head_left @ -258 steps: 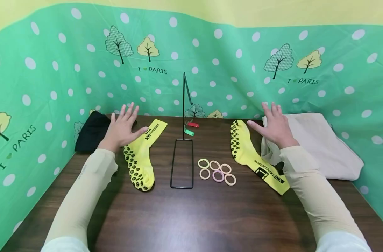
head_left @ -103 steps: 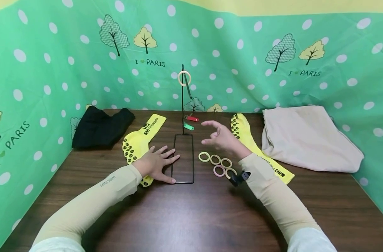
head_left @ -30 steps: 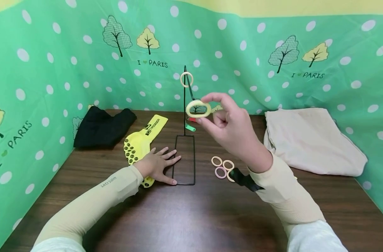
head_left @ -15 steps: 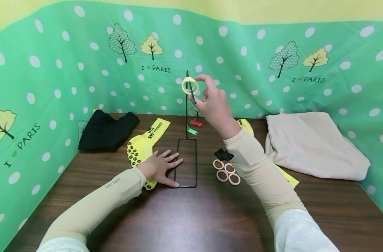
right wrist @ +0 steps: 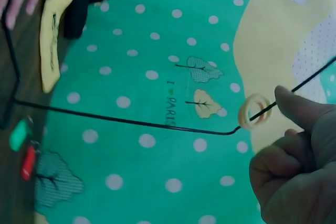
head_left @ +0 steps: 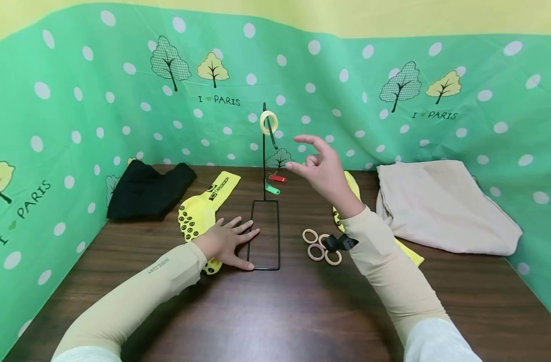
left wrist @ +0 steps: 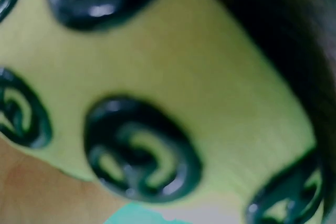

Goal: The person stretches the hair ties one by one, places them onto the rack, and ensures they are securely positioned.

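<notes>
My left hand point(head_left: 227, 244) lies with spread fingers across the left side of the base of a black wire stand point(head_left: 279, 236), its thumb at the front corner. Under that hand is a yellow sock point(head_left: 203, 211) with black grip dots, which fills the left wrist view. Two pale rings point(head_left: 262, 123), one of them yellowish, hang together on the stand's sloping arm. My right hand point(head_left: 327, 173) is in the air right of the arm, thumb and forefinger apart, holding nothing. In the right wrist view, the rings point(right wrist: 245, 115) sit near the arm's bend, just beyond the thumb.
Several rings point(head_left: 304, 236), one of them pink, lie on the table point(head_left: 257, 311) below my right wrist. A second yellow sock point(head_left: 353, 186) is partly hidden by the arm. Red point(head_left: 278, 178) and green tags point(head_left: 272, 189), black cloth point(head_left: 148, 193) and beige cloth point(head_left: 447, 206) lie behind.
My right hand has let go of the yellowish ring, now hanging on the stand's arm beside the first one, and has drawn back right and down. My left hand has stayed on the base.
</notes>
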